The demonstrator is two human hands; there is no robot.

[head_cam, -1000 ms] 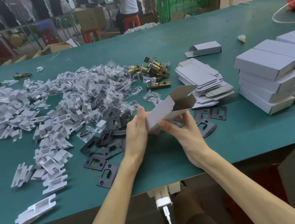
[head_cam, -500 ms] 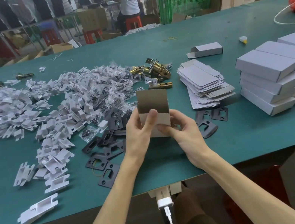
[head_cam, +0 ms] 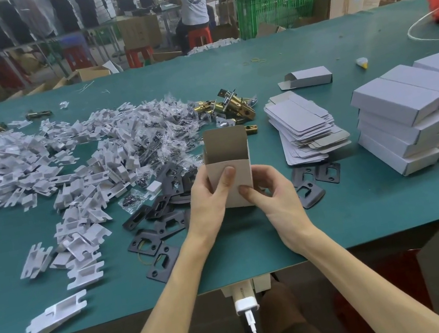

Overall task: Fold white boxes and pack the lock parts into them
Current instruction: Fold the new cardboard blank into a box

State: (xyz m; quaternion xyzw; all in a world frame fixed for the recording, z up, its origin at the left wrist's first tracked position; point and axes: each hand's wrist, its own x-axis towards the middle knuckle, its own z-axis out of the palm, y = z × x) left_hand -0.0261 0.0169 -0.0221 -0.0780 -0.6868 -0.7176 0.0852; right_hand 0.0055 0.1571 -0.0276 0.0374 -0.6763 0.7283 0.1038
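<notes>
While the white box (head_cam: 230, 177) stands upright just above the bench (head_cam: 366, 208), both hands are on it. The left hand (head_cam: 208, 200) grasps the left side, thumb (head_cam: 227, 175) flat on the near face. The right hand (head_cam: 275, 200) grasps the right side, thumb (head_cam: 246, 191) pressing the same panel. The top flap (head_cam: 223, 139) stands up at the far edge, and the mouth is wide open.

My read is that the tube is squared and the bottom end is being closed, though that end is hidden behind the fingers. To do it well, hold the walls square with the thumbs and tuck the small side flaps before the big one. Then push the tongue fully home so no part can drop through. Leave the top open for loading.

Now the containers. What shows inside the held box is bare cardboard with no parts, and its floor is out of sight. To its right sits a stack of flat blanks (head_cam: 305, 127), unfolded. Further right, finished boxes (head_cam: 407, 109) are stacked closed, contents hidden. A lone box (head_cam: 309, 77) lies at the back with an end flap open, and I cannot tell what it holds.

The parts lie loose on the bench. Black strike plates (head_cam: 158, 227) are just beside the hands, with white plastic inserts (head_cam: 38, 175) and bagged screws (head_cam: 154, 136) to the left. Brass latches (head_cam: 234, 105) lie beyond the box.
</notes>
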